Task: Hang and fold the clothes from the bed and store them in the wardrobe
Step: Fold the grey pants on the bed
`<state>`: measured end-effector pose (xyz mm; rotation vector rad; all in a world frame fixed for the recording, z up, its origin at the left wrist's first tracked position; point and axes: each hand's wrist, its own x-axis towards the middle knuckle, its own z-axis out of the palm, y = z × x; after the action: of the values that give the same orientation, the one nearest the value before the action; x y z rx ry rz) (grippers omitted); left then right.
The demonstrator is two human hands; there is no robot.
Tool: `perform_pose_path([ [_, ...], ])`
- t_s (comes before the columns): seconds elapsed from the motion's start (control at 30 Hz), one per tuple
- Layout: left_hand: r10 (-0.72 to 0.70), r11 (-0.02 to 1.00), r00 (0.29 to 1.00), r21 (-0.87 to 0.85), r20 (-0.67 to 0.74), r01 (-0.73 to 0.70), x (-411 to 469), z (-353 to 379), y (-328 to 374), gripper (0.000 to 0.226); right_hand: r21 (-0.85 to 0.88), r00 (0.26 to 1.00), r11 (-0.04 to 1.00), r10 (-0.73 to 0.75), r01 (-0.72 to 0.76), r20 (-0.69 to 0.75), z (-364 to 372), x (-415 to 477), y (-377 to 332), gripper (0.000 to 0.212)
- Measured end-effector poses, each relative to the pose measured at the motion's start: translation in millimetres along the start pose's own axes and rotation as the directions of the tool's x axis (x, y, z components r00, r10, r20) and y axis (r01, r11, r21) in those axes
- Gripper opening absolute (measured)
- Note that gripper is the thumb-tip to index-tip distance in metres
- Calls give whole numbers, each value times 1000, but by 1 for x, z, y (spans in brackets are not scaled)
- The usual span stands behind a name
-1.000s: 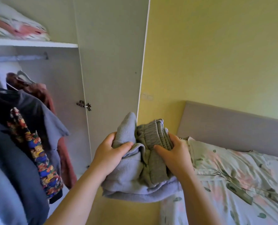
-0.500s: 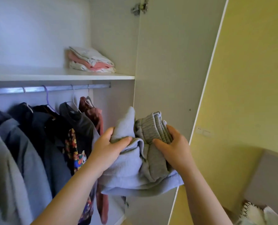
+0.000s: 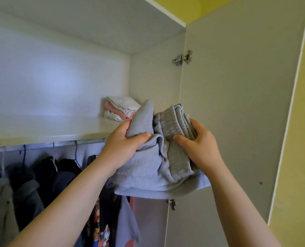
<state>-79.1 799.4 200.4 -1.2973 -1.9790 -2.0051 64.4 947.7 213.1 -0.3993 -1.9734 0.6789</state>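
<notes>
Hands clamp the load from both sides: the left hand [image 3: 126,148] has its thumb across the front of the pale fleece and its fingers behind, while the right hand [image 3: 200,147] pinches the ribbed, darker piece tucked against it. I read that two-sided hold as keeping the folded grey bundle [image 3: 159,168] from springing open while it is carried. The bundle sits between the hands at centre frame, held about level with the shelf [image 3: 50,129] edge and in front of it, not yet on it. Just behind, at the shelf's right end, lies a folded pink and white stack [image 3: 120,109]. Below the shelf, lower left, dark clothes [image 3: 41,175] hang from the rail [image 3: 59,144]. The open wardrobe door [image 3: 237,104] fills the right.
</notes>
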Motion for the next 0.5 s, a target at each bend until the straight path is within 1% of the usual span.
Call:
perform_pose_path([
  [0.07, 26, 999, 999, 24, -22, -25, 17, -6, 5, 22, 23, 999, 999, -41, 41, 12, 6, 21, -4, 50],
  [0.1, 35, 999, 999, 40, -39, -33, 26, -8, 8, 23, 39, 998, 997, -67, 66, 19, 9, 33, -5, 50],
  [0.2, 63, 996, 994, 74, -94, -56, 50, -13, 15, 39, 101, 988, 984, -153, 148, 39, 20, 68, -7, 49],
  [0.23, 74, 994, 991, 84, -116, -64, 58, -15, 18, 39, 127, 982, 977, -180, 173, 49, 24, 80, -8, 46],
  [0.33, 109, 987, 981, 132, -161, -88, 77, -22, 20, 25, 218, 965, 948, -252, 232, 70, 36, 110, -7, 35],
  [0.5, 126, 977, 960, 199, -248, -76, 105, -38, 17, 21, 316, 938, 905, -331, 285, 105, 64, 152, -8, 35],
])
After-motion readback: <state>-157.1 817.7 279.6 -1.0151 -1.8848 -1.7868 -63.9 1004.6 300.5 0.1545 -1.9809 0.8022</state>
